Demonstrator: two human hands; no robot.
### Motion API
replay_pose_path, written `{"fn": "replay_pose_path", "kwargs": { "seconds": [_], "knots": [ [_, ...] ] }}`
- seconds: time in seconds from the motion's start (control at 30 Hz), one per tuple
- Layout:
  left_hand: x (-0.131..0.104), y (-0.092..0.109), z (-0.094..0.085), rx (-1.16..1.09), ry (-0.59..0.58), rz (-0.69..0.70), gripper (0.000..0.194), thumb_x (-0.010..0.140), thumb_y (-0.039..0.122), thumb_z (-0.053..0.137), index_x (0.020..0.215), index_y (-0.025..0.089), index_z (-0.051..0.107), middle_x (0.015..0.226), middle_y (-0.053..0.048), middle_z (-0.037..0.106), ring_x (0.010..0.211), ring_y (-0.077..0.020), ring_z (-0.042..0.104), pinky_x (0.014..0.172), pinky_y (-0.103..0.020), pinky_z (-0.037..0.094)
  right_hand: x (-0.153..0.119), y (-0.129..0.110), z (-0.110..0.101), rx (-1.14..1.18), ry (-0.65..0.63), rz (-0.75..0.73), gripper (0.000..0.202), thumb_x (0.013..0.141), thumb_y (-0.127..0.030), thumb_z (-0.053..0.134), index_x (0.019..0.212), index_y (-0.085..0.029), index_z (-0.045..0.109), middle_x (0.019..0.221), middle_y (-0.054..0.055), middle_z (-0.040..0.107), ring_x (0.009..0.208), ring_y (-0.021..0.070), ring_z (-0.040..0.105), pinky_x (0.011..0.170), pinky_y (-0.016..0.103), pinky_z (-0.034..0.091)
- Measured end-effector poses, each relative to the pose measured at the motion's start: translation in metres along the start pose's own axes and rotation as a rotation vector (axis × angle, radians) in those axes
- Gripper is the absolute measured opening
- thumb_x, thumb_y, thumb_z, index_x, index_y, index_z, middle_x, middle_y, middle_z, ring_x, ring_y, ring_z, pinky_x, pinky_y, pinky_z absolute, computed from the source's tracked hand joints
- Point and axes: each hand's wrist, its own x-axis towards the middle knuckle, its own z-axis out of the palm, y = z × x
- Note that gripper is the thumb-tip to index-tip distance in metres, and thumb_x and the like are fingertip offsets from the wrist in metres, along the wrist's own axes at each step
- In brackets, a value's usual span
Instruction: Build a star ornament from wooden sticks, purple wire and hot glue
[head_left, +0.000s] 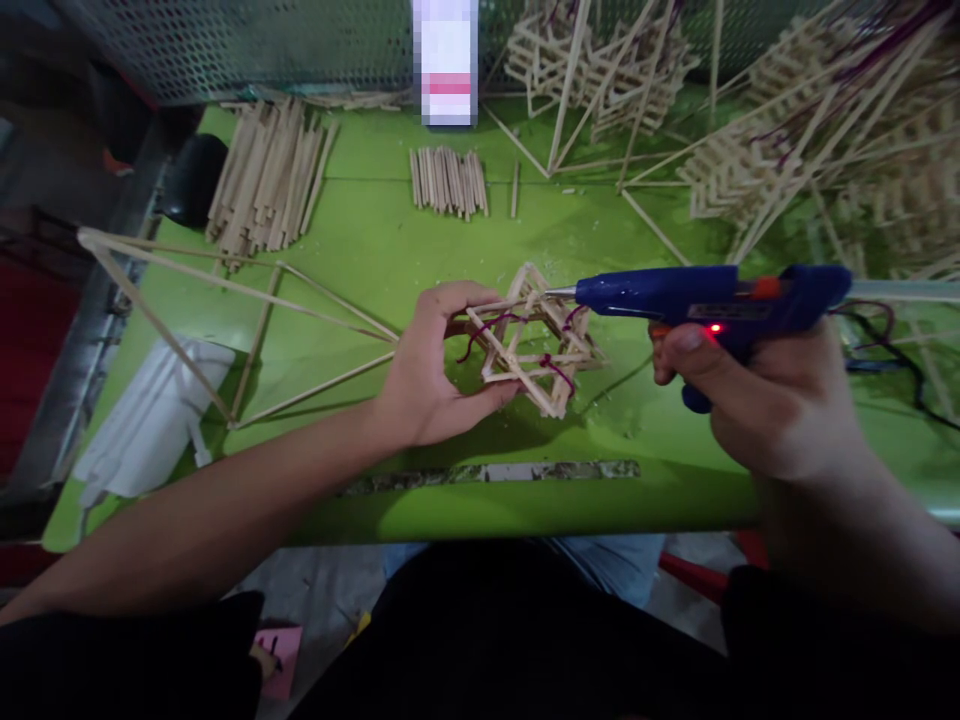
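Note:
Between the thumb and fingers of my left hand [442, 365] is a star-shaped frame of thin wooden sticks [517, 357], with dark purple strings tied on it. My right hand [780, 400] is wrapped round a blue glue gun [660, 292], which has a red light lit. The gun's metal nozzle points left and meets the top part of the star frame; whether it touches is hard to tell. A larger open stick frame [262, 297] extends to the left of my left hand.
Long sticks [262, 180] and short sticks [448, 182] lie on the green table [360, 220]. More stick frames [735, 170] crowd the back right. A white power strip [157, 415] lies at left, a black rounded object [193, 180] behind it. A cable trails at right.

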Motion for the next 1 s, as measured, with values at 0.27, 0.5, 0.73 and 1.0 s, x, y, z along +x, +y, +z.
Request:
{"fn": "replay_pose_path", "kwargs": {
  "seconds": [0.27,0.5,0.73,1.0],
  "knots": [
    [-0.001,0.000,0.001,0.052,0.019,-0.047,0.099,0.093,0.081,0.095,0.171,0.031,0.058,0.142,-0.012,0.073,0.109,-0.0284,0.077,0.073,-0.043,0.070,0.006,-0.013,0.009,0.104,0.110,0.001,0.014,0.108,-0.040,0.100,0.106,-0.027,0.096,0.099,0.003,0.091,0.078,0.0202,0.080,0.071,0.039,0.061],
    [-0.001,-0.004,0.001,0.033,0.037,0.028,0.105,0.093,0.078,0.098,0.174,0.025,0.058,0.143,-0.013,0.074,0.111,-0.0278,0.079,0.073,-0.040,0.070,0.010,-0.020,0.016,0.127,0.174,0.009,0.009,0.102,-0.033,0.101,0.101,-0.025,0.096,0.097,0.004,0.093,0.070,0.0186,0.080,0.060,0.034,0.060],
    [-0.007,0.005,-0.006,0.063,-0.066,-0.156,0.098,0.096,0.076,0.097,0.173,0.036,0.051,0.149,-0.013,0.072,0.118,-0.0330,0.080,0.085,-0.051,0.074,0.009,-0.011,0.009,0.084,0.111,-0.010,0.024,0.109,-0.044,0.099,0.096,-0.025,0.093,0.092,0.004,0.089,0.070,0.0177,0.079,0.062,0.034,0.060],
    [-0.007,-0.006,-0.003,0.093,-0.053,-0.109,0.109,0.092,0.093,0.095,0.172,0.034,0.049,0.143,-0.012,0.072,0.115,-0.0316,0.077,0.089,-0.055,0.071,0.010,-0.013,0.011,0.073,0.161,-0.014,0.023,0.111,-0.045,0.098,0.099,-0.025,0.095,0.098,0.005,0.093,0.069,0.0182,0.079,0.060,0.034,0.061]
  ]
}}
